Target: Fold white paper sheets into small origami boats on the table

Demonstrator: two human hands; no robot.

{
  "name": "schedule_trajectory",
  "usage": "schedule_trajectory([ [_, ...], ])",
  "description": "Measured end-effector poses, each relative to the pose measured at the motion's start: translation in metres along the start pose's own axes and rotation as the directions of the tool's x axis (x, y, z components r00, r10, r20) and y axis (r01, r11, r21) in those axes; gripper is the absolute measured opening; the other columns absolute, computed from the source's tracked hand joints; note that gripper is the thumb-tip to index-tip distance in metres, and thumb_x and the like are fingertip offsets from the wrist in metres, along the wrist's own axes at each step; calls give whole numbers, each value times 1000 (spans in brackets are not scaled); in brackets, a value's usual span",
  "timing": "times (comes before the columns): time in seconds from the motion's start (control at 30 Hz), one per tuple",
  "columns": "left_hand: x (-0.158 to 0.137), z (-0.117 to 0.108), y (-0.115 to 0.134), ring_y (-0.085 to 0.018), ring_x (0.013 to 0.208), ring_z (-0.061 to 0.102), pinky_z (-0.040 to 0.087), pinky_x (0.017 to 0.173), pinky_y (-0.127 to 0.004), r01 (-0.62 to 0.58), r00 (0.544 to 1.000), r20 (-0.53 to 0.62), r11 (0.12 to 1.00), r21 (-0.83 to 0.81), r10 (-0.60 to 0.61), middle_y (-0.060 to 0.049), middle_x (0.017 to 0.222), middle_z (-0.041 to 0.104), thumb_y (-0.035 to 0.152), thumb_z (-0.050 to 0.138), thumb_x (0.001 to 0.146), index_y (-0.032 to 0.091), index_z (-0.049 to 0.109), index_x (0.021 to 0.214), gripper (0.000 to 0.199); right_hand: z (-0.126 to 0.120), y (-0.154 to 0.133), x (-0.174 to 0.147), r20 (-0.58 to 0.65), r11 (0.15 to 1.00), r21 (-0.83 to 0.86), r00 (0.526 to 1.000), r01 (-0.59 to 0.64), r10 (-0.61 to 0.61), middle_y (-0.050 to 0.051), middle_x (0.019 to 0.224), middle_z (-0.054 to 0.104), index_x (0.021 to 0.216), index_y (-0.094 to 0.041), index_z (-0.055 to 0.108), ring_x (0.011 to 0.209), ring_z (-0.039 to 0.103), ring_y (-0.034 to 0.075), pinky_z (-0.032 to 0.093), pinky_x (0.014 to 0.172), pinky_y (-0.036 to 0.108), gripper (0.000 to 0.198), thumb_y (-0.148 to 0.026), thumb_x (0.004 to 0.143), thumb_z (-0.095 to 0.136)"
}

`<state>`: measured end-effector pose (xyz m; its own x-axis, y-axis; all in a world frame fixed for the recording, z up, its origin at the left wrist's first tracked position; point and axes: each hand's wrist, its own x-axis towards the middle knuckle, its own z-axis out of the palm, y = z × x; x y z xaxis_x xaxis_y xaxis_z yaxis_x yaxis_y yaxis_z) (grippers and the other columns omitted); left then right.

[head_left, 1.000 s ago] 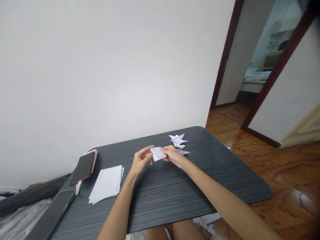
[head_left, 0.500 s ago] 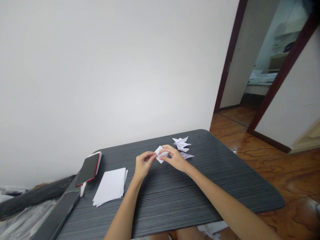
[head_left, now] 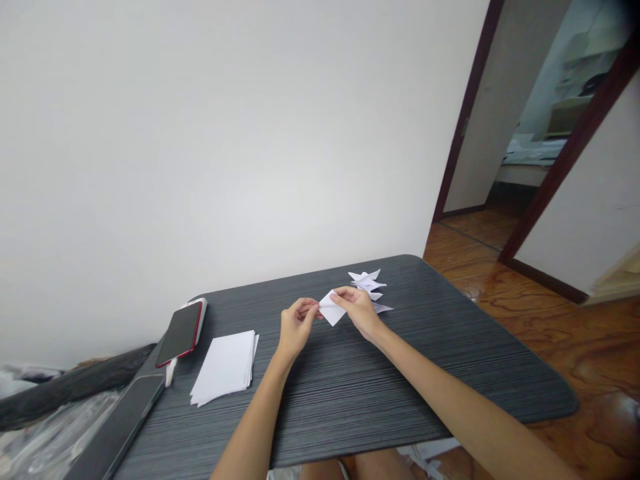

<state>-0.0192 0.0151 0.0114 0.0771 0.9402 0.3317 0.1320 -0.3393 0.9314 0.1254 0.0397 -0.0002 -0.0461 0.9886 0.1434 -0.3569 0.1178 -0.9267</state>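
Observation:
A small folded paper square (head_left: 332,309), white and turned like a diamond, is held over the dark table (head_left: 345,393). My left hand (head_left: 299,325) pinches its left corner between thumb and fingers. From the other side, my right hand (head_left: 359,311) grips its upper right edge, thumb on the face toward me. Just behind my right hand lie several folded paper figures (head_left: 369,281) with pointed tips, partly covered by that hand. A stack of white paper sheets (head_left: 225,366) lies on the table to the left of my left forearm.
At the table's left side are a red-edged phone (head_left: 181,333) on a white object with a white plug, and a dark flat device (head_left: 120,427). A white wall (head_left: 225,147) runs behind the table. An open doorway is at right.
My right hand has shifted its grip from around the paper to its upper right edge, thumb flat on it. The paper now shows a flat diamond face. The view has shifted slightly.

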Motion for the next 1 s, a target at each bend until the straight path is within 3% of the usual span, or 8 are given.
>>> schedule_trajectory([
  [0.33, 0, 0, 1, -15, 58, 61, 49, 62, -28, 39, 999, 15, 998, -41, -39, -4, 63, 64, 32, 50, 76, 11, 57, 83, 23, -1, 4, 0, -6, 998, -42, 999, 41, -41, 3, 68, 62, 70, -14, 57, 63, 57, 14, 45, 63, 27, 26, -35, 58, 68],
  [0.73, -4, -2, 5, -16, 61, 62, 49, 63, -25, -145, 989, 53, 948, 284, 136, -6, 67, 67, 31, 51, 76, 12, 66, 75, 25, 0, 4, 0, 22, 994, -15, 993, 113, -112, 0, 69, 57, 71, -16, 52, 67, 55, 12, 43, 65, 25, 21, -27, 61, 67],
  [1.0, -6, -1, 7, -16, 60, 62, 49, 62, -24, -169, 986, 48, 937, 305, 162, -6, 67, 67, 30, 51, 76, 12, 65, 72, 23, -1, 4, 1, 65, 987, 131, 993, 93, -102, -1, 74, 55, 85, -19, 49, 70, 55, 11, 44, 67, 24, 31, -22, 61, 68],
])
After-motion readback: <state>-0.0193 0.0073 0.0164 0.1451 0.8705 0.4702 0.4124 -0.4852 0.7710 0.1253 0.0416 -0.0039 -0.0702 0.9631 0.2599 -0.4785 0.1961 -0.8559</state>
